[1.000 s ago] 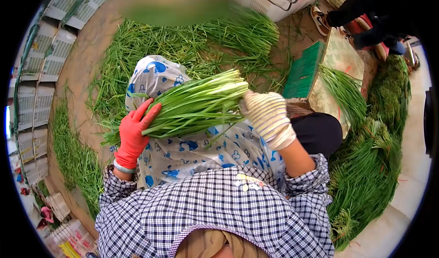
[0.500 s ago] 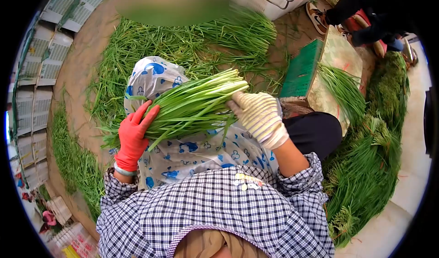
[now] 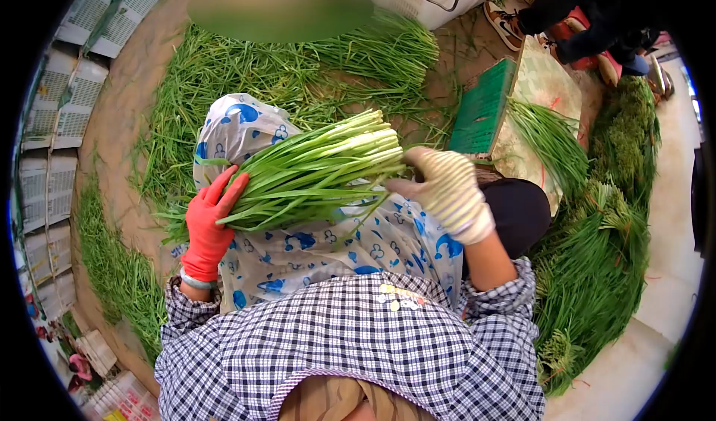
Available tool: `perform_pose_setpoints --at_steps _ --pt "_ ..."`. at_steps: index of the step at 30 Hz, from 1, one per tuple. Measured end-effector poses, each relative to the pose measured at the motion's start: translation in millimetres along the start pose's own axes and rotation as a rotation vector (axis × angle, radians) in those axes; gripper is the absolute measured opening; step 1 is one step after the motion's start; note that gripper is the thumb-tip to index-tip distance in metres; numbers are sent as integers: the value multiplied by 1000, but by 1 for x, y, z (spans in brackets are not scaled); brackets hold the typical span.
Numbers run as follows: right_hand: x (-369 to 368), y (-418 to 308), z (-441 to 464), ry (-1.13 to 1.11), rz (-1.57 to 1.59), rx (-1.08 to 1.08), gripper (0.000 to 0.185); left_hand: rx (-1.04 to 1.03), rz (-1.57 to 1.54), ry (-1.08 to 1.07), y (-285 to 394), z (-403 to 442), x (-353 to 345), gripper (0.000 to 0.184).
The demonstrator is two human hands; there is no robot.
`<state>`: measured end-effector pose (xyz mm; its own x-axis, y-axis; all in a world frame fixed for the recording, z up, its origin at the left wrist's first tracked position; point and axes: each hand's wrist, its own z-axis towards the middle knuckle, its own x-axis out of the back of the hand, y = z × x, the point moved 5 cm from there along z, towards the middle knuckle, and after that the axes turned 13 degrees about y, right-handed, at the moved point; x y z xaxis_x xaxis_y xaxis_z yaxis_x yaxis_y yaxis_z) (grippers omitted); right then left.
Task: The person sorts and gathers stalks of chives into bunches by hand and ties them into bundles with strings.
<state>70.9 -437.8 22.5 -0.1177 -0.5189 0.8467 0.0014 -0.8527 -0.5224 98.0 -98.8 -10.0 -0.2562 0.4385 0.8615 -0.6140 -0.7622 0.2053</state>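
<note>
"Where's your green bundle (image 3: 313, 164)?"

"Across your lap (image 3: 298, 261), between your hands. Your left hand (image 3: 209, 223) clasps its leaves (image 3: 261, 206); whether your right hand (image 3: 449, 190), by the pale ends (image 3: 384, 141), pinches a strand, I can't tell. Hold the left snug — loose stalks would probably slip."

"Anything in your way?"

"The plastic-draped knee (image 3: 242, 126) just beyond your left hand — work clear of it. Stacked bunches (image 3: 597, 279) lie right of your right hand."

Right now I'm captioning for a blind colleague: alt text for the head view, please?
A red-gloved left hand holds a bunch of green stalks above patterned plastic, the striped-gloved right hand by its pale ends. Loose stalks lie ahead; bundles are piled at right.
</note>
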Motion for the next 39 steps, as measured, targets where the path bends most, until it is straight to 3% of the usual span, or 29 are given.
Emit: perform_pose_setpoints --at_steps 2,5,6,8,9,10,11,13,17,21,23,24,25,27,29,30,31,33,35,37,39 --pt "-19 -3 -1 172 164 156 18 19 -38 2 0 0 0 72" --pt "-18 4 -2 189 57 291 14 61 -33 -29 -3 -2 -1 72" --pt "-12 18 1 206 34 232 15 60 -33 -32 -4 -2 0 72" --pt "22 51 6 174 -339 36 10 52 -44 -21 -4 -2 0 72" --pt "29 81 10 43 -475 -158 17 56 -47 -20 -4 -4 0 72" --pt "39 101 6 170 -488 -96 24 57 -52 -9 -4 -4 0 73" --pt "50 102 7 42 -504 -245 35 56 -58 7 -3 -2 0 73" --pt "58 86 2 187 -377 -90 44 59 -67 8 -2 -1 -1 73" --pt "8 56 0 72 454 -175 69 35 -74 12 -3 -1 -1 71" --pt "-24 61 6 60 477 -105 65 50 -95 6 -5 -3 -2 69" --pt "-14 99 -2 646 909 -481 59 65 -64 15 -5 -4 -2 67" --pt "-20 112 -12 819 1035 -594 66 61 -70 14 -4 -5 -2 67" --pt "-35 120 -21 829 1029 -594 66 73 -55 13 -5 -6 -2 65" --pt "-81 128 -47 779 1197 -1102 69 71 -52 15 -5 -4 -4 63" --pt "-104 101 -58 536 1522 -1347 77 70 -78 42 -4 -4 -2 61" --pt "-109 100 -51 481 1639 -1291 79 76 -73 23 -4 -4 -3 61" --pt "-111 100 -45 502 1724 -1289 67 64 -86 20 -4 -4 -3 61" --pt "-98 109 -23 477 1649 -870 53 53 -94 20 -5 -5 -4 60" --pt "-56 117 -3 538 1798 -521 31 40 -111 1 -6 -7 -6 59" --pt "-7 127 12 681 1796 -396 23 52 -123 35 -8 -8 -6 57" --pt "50 149 12 956 1642 -479 25 56 -153 24 -15 -13 -8 61"
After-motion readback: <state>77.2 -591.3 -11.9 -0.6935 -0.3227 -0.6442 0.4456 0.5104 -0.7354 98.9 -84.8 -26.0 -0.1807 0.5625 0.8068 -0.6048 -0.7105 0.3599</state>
